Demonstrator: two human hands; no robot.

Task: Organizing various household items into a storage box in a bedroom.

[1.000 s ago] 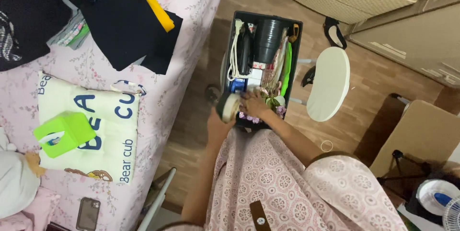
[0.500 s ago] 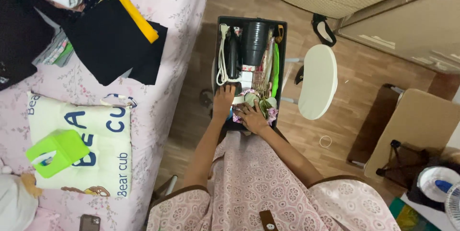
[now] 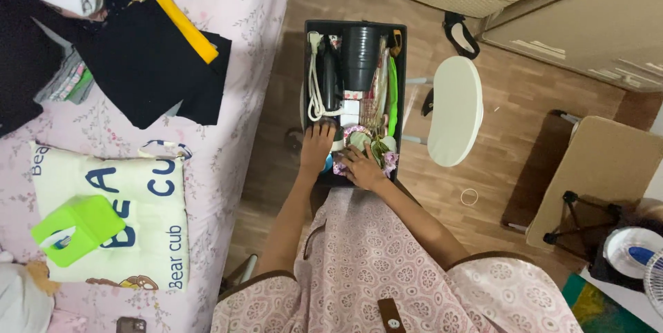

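Observation:
An open black box (image 3: 306, 64) stands on the wood floor in front of my knees. It holds a coiled white cord (image 3: 315, 88), stacked black pots (image 3: 360, 46), a green strip (image 3: 394, 98) and a bunch of artificial flowers (image 3: 376, 147). My left hand (image 3: 318, 148) lies palm down in the box's near left corner, fingers curved over a roll of tape (image 3: 337, 142) that is mostly hidden. My right hand (image 3: 360, 167) rests with spread fingers on the flowers and pink fabric at the box's near edge.
A pink bed (image 3: 242, 43) lies to the left with dark cloths (image 3: 145, 64), a printed cushion (image 3: 110, 209) and a green holder (image 3: 69, 228). A white stool (image 3: 454, 110) stands right of the box. A cardboard box (image 3: 601, 181) and a fan (image 3: 652, 281) are at the far right.
My left hand carried the roll of tape from above the box's near edge down into its near left corner. The right hand stayed on the flowers. The view shifted slightly.

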